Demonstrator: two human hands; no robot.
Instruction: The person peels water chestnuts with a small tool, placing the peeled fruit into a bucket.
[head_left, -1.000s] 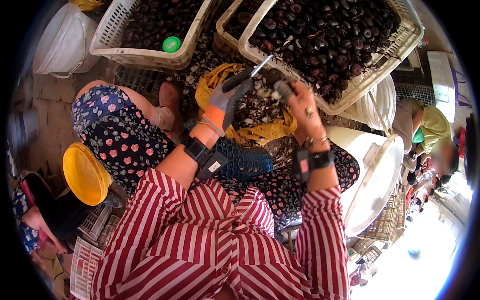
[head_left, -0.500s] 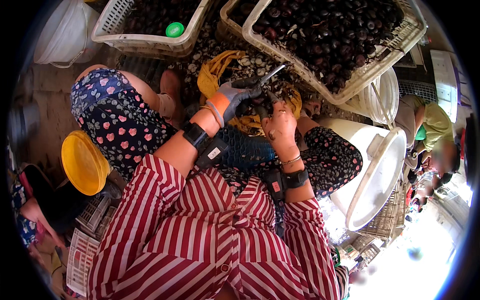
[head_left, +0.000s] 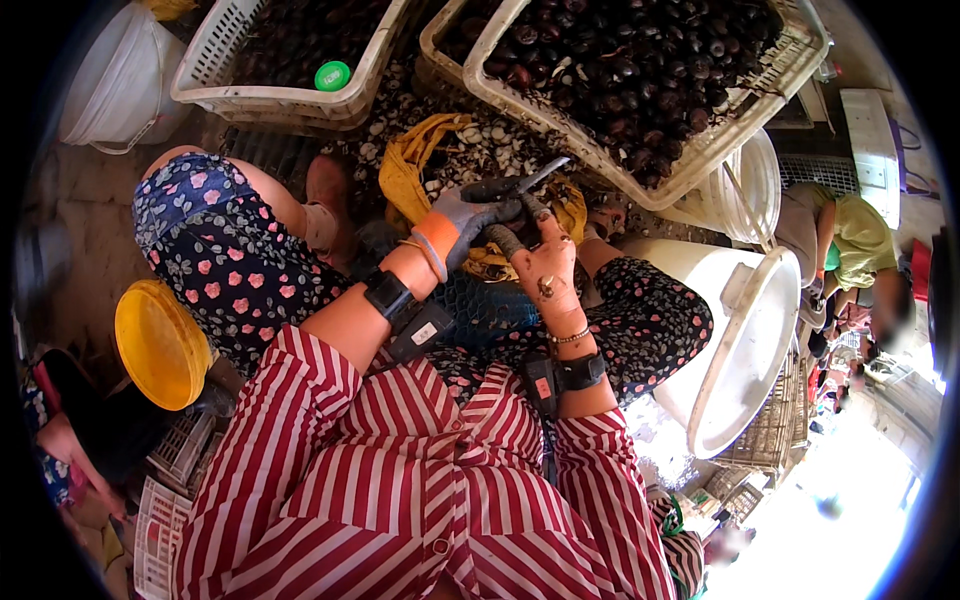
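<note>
In front of my lap my left hand (head_left: 462,218), in a grey glove with an orange cuff, is closed around the dark handle of a knife (head_left: 545,173). Its narrow metal blade points away to the right. Close against it is my right hand (head_left: 545,262), bare except for grey coverings on its fingers and bits of dirt on its back. Those fingers curl toward the glove under the blade; whatever lies between them is hidden. Below the hands a yellow cloth or bag (head_left: 405,165) hangs over a blue mesh-like surface (head_left: 490,315) between my knees.
Beyond my hands, a pale crate (head_left: 640,195) and another crate (head_left: 270,100) hold dark round corms like water chestnuts. White and dark scraps (head_left: 490,145) litter the ground. A white tub (head_left: 700,410) stands right, a yellow bucket (head_left: 160,345) left. Another person (head_left: 860,240) crouches far right.
The whole view has shifted slightly. The knife blade has dropped lower and lies flatter. My right hand has come a little nearer to me, with its fingers still by the glove.
</note>
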